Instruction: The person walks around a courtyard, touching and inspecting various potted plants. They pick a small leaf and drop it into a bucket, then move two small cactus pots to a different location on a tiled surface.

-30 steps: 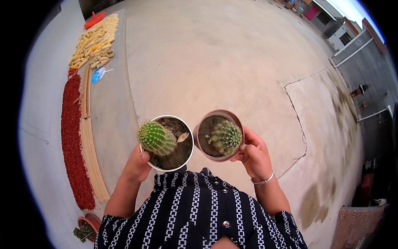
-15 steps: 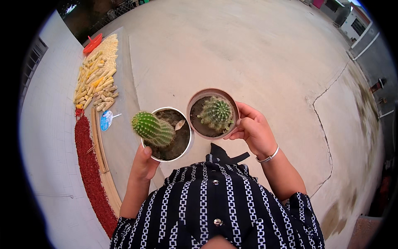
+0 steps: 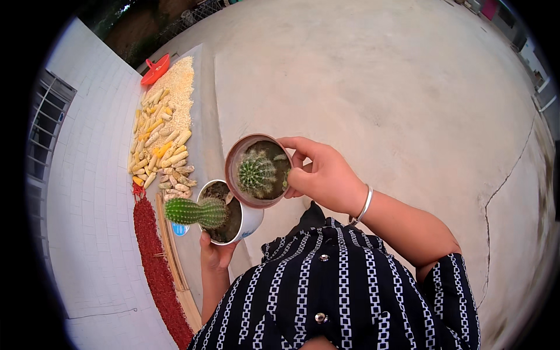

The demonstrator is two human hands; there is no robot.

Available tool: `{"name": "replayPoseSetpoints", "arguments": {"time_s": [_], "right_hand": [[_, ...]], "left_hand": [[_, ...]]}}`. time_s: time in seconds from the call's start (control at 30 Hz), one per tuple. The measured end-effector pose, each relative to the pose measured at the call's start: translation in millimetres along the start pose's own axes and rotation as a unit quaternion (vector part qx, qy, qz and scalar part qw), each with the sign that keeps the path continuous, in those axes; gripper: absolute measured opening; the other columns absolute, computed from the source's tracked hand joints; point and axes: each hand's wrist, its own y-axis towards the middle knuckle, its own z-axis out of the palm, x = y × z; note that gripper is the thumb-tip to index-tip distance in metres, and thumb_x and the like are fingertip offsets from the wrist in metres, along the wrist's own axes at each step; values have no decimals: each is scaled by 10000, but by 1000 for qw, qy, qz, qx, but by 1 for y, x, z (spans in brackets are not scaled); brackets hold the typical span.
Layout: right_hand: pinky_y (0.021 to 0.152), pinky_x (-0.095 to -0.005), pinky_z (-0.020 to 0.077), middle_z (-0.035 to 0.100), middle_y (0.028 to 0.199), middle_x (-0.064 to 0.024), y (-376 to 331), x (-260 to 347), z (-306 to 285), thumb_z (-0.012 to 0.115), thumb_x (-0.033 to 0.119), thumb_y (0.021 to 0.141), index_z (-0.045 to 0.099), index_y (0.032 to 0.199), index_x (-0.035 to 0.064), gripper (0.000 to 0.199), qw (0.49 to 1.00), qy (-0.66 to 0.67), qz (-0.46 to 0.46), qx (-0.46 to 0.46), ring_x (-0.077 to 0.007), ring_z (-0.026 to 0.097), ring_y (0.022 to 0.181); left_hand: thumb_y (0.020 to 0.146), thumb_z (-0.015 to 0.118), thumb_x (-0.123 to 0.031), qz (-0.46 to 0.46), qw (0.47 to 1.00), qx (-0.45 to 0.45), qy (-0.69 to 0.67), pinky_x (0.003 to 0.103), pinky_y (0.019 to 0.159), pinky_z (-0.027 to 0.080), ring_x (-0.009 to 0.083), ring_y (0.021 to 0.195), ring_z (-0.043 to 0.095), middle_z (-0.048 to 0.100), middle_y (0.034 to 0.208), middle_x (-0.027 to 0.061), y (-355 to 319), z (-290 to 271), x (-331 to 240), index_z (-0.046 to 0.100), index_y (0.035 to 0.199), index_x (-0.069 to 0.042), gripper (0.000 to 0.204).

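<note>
Brown round pot w/ small globe cactus (image 3: 257,171) sits gripped at its rim by right hand (image 3: 324,176), fingers wrapped. Left hand (image 3: 217,252) cups white pot w/ long green cactus (image 3: 228,211) from below, prob. closed. Pots overlap; keep both level, fingers off spines, over concrete yard (image 3: 379,76).

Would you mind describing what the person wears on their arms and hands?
Both hands are bare, no gloves. The right hand has a thin silver bangle at the wrist. The forearms are bare; short sleeves of a dark shirt with white chain-pattern stripes end near the elbows. The left hand shows no jewellery.
</note>
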Motion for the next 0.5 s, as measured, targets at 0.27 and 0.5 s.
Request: {"name": "replayPoseSetpoints", "arguments": {"time_s": [0.27,0.5], "right_hand": [[597,-265,533,516,689,-49,103,-6,-1,509,6,751,455,1203,-62,460,990,39,-40,-128,-144,616,629],[642,-269,553,551,815,-73,206,-8,-61,449,23,785,441,1233,-40,452,981,108,-19,-160,-193,656,711]], "left_hand": [[657,651,-644,-51,992,98,68,515,980,361,285,1232,401,386,1363,95,156,-50,-51,299,1365,-114,952],[654,704,-575,-17,987,148,59,501,969,388,278,1211,428,402,1344,106,301,-32,-59,326,1339,-97,916]]}}
